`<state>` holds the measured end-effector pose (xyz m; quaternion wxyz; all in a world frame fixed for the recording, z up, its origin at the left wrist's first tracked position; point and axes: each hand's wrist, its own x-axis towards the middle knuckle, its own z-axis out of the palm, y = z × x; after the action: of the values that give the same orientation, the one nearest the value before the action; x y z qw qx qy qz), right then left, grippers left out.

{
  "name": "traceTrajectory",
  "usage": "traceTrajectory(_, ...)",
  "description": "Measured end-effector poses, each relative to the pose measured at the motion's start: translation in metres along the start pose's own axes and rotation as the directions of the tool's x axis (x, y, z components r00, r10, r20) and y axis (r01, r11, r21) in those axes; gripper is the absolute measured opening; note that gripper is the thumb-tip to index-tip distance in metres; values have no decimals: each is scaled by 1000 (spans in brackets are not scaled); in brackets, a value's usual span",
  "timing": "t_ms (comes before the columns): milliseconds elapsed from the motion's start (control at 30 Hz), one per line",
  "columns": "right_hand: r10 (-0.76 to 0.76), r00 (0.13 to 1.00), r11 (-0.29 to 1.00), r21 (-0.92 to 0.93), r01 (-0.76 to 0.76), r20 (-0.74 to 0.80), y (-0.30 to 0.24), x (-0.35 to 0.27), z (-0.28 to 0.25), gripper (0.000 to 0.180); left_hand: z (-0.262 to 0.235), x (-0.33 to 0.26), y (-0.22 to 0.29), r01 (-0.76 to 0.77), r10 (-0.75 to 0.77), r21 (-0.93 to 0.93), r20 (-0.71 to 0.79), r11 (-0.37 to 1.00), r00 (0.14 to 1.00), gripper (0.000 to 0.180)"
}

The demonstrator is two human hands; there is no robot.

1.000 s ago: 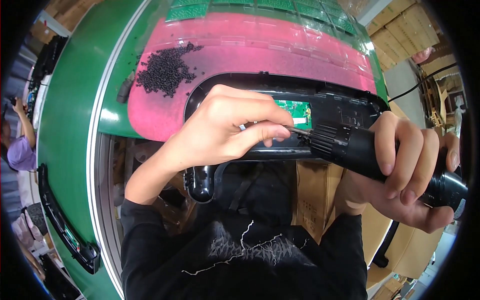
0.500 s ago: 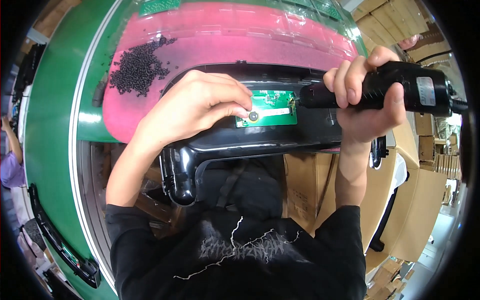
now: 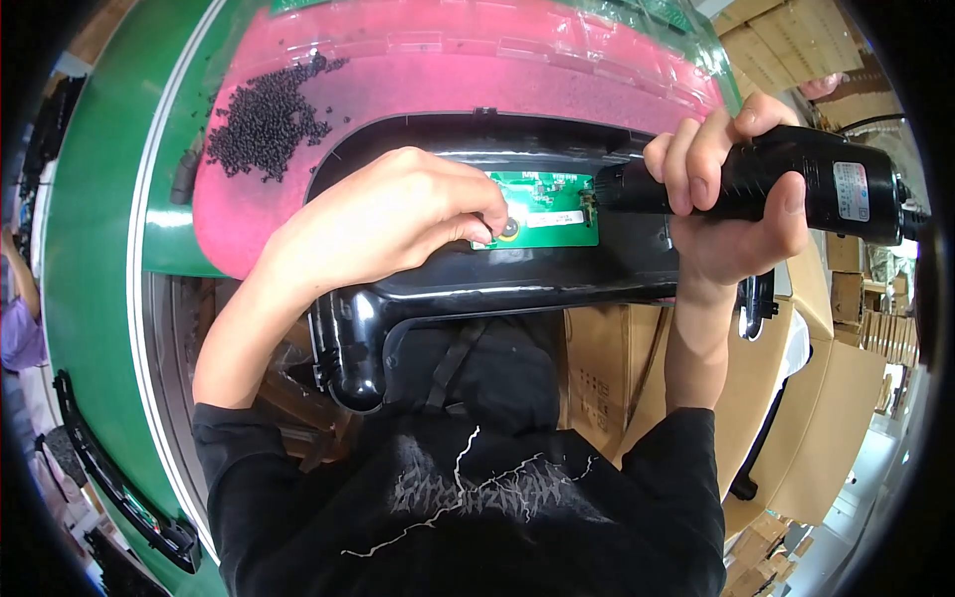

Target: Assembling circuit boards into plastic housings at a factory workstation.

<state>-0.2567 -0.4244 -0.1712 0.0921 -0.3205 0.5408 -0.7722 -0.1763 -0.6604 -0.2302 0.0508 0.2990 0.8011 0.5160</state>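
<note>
My right hand (image 3: 731, 204) is wrapped round a black electric screwdriver (image 3: 846, 184), held nearly level. Its tip points left at the right edge of a green circuit board (image 3: 547, 236), by some small metal parts. The board lies inside a long, glossy black plastic housing (image 3: 477, 284) with a bent-down end at the left. At the board's left edge, my left hand (image 3: 398, 214) has thumb and forefinger pinched together, beside a round black component (image 3: 510, 229). Whatever is between those fingertips, if anything, is hidden.
A pile of small black screws (image 3: 264, 124) lies on the pink mat (image 3: 398, 90), behind a clear plastic tray (image 3: 557, 45). Another long black housing (image 3: 114, 478) rests on the green table (image 3: 99, 259). Open cardboard boxes (image 3: 816, 428) stand at the right. A person in purple (image 3: 22, 323) is at far left.
My left fingertips have drawn closer together and curled down at the board's left edge. The screwdriver stays at the board's right edge, with hardly any shift. The whole view has shifted slightly.
</note>
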Motion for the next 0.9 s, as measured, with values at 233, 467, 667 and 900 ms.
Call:
traceTrajectory(233,22,999,1000,14,-22,31,8,7,-3,41,-2,3,-2,54,-53,-14,21,998,998,11)
traceTrajectory(467,120,990,993,1,-120,77,14,15,-1,41,-6,8,-2,136,-133,-36,86,990,987,10)
traceTrajectory(667,116,993,987,-115,-111,31,15,14,11,48,-7,6,-1,155,-152,-27,87,988,985,10)
traceTrajectory(900,-67,980,958,286,10,189,-11,14,42,55,-13,-5,6,107,-114,-72,-108,992,988,11)
